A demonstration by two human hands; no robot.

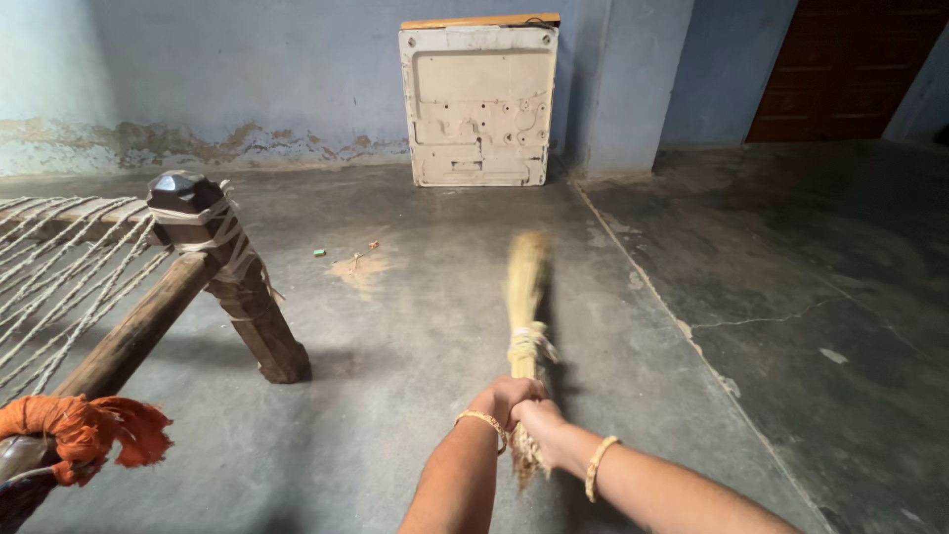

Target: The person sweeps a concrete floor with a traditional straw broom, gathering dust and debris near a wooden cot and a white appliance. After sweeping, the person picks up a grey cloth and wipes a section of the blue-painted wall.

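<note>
— From my feed, what can't be read?

— The broom point(524, 297) blurs toward its far tip, so I can't tell where the bristles meet the floor point(415, 326). Its lower end sits behind my left hand point(504, 396) and right hand point(542, 420).

— And the edges?

— The rope cot point(109, 287) runs off the left edge, the orange cloth point(84, 430) too. The brown door point(850, 69) is cropped at the top. The floor scraps point(346, 259) are too small to identify.

Both hands, left hand point(502, 396) and right hand point(542, 427), close their grip on a straw broom point(524, 297) over the grey floor point(415, 326); woven cot point(119, 287) stands at left.
</note>
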